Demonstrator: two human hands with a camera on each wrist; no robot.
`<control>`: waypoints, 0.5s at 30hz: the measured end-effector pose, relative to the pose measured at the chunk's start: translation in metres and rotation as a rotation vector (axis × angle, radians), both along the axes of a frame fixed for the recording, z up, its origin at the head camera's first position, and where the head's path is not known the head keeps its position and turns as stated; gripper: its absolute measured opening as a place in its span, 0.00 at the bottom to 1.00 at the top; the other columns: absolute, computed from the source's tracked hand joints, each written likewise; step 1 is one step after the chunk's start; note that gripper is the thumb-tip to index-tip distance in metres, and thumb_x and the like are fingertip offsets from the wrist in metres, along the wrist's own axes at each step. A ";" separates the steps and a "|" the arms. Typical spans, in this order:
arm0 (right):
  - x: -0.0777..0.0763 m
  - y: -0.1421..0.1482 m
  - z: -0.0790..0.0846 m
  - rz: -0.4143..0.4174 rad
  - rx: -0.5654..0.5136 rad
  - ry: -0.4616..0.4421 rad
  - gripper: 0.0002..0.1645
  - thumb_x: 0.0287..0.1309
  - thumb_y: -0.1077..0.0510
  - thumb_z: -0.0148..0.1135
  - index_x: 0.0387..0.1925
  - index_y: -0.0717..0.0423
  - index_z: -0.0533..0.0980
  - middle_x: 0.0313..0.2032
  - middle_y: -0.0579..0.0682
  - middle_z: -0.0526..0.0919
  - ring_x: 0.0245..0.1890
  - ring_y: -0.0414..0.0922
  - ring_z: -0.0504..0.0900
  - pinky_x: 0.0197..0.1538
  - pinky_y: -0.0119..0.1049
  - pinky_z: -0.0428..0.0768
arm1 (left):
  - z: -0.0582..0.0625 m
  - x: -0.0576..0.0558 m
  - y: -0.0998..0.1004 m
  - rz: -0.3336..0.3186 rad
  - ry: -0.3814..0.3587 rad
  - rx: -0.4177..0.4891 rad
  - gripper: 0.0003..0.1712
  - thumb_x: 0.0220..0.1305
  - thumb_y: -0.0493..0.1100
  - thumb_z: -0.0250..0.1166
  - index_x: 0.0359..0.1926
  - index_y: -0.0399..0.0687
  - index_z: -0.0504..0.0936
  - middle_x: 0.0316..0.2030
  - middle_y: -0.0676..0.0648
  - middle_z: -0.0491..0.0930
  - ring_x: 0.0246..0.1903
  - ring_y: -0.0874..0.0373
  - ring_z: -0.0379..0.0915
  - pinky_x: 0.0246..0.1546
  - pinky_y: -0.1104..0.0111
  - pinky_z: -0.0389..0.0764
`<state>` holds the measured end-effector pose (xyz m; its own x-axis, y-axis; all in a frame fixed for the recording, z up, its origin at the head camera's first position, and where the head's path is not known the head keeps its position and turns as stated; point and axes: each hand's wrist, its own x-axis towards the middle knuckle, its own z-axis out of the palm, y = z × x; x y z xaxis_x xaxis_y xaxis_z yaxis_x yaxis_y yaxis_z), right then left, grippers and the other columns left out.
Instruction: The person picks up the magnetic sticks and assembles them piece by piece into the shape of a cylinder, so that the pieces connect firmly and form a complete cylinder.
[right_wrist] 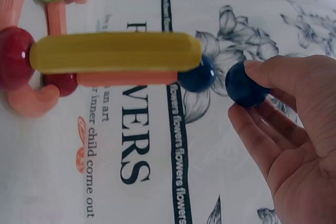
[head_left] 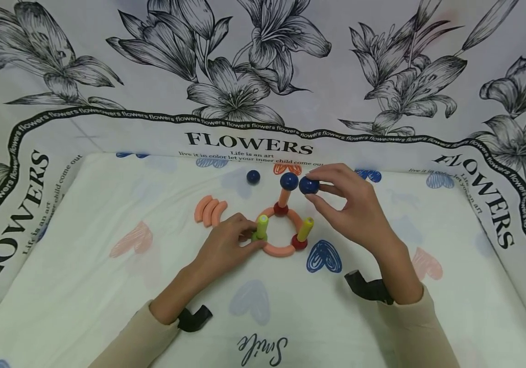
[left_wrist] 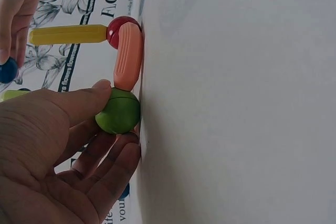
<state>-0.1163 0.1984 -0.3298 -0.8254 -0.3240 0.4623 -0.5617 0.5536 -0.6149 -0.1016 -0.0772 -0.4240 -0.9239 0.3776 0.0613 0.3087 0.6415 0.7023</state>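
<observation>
A ring of curved orange pieces (head_left: 279, 250) joined by balls lies on the cloth. Upright sticks rise from its balls: light green (head_left: 262, 225), yellow (head_left: 306, 228) and orange (head_left: 284, 198), the orange one topped by a blue ball (head_left: 289, 181). My left hand (head_left: 228, 240) grips the green ball (left_wrist: 118, 111) at the ring's left, thumb on one side and fingers on the other. Between thumb and fingertips, my right hand (head_left: 352, 207) pinches another blue ball (right_wrist: 245, 85), held up just right of the topped stick. Red balls (right_wrist: 14, 59) sit under the yellow and orange sticks.
A loose blue ball (head_left: 253, 177) lies behind the ring. Several curved orange pieces (head_left: 210, 210) lie side by side to the left, beyond my left hand. The white cloth (head_left: 290, 301) has printed hearts, and a flower-printed cloth (head_left: 254, 102) stretches behind it.
</observation>
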 end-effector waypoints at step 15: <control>0.011 -0.040 -0.002 0.143 -0.101 -0.049 0.23 0.61 0.66 0.75 0.58 0.56 0.83 0.58 0.52 0.83 0.59 0.46 0.86 0.59 0.41 0.87 | -0.002 -0.001 -0.002 -0.014 0.012 0.025 0.13 0.61 0.49 0.80 0.46 0.53 0.91 0.39 0.52 0.82 0.40 0.61 0.83 0.47 0.64 0.87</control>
<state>-0.1050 0.1585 -0.3316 -0.7965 -0.3933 0.4593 -0.5985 0.4040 -0.6918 -0.1026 -0.0793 -0.4257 -0.9176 0.3891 0.0816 0.3260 0.6190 0.7146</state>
